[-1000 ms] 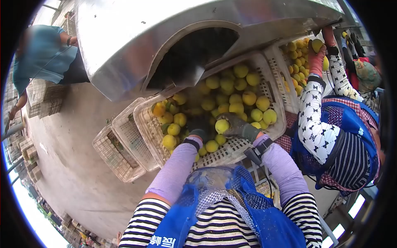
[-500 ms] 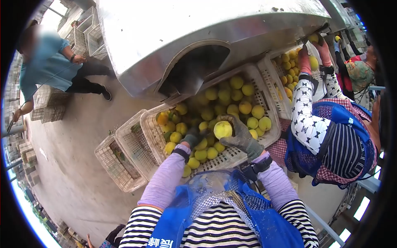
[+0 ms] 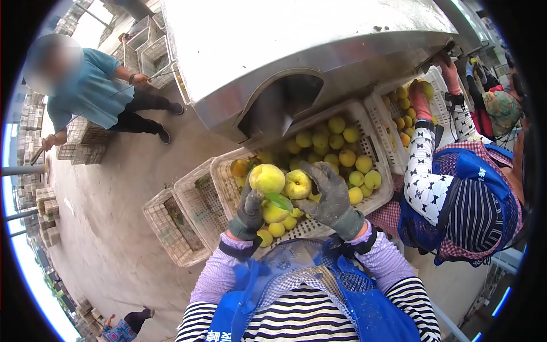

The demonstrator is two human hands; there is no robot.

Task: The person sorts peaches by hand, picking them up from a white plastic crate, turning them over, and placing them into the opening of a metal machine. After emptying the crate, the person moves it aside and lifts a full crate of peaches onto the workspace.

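Note:
Both my hands wear dark grey gloves and are raised over a white plastic crate [image 3: 225, 181] of yellow peaches. My left hand [image 3: 247, 214] is closed on a large yellow peach [image 3: 266, 179], holding it up near the crate's left side. A green leaf [image 3: 279, 200] sticks out just below that fruit. Close beside it, my right hand [image 3: 331, 198] grips another peach [image 3: 298, 184], whose stem hollow faces up; the thumb side rests against it. More peaches [image 3: 347, 158] lie loose in the crate behind and below my hands.
A metal machine [image 3: 296, 51] with a dark chute opening [image 3: 279, 102] overhangs the crate. Two more crates [image 3: 171, 228] stand to the left. At right, a co-worker's gloved hand [image 3: 420, 102] is over another peach crate. A person in a blue shirt [image 3: 99, 85] stands at upper left.
My left hand has risen from among the peaches, now holding one with a leaf by it. The right hand's peach has turned and moved slightly left. The view has shifted a little.

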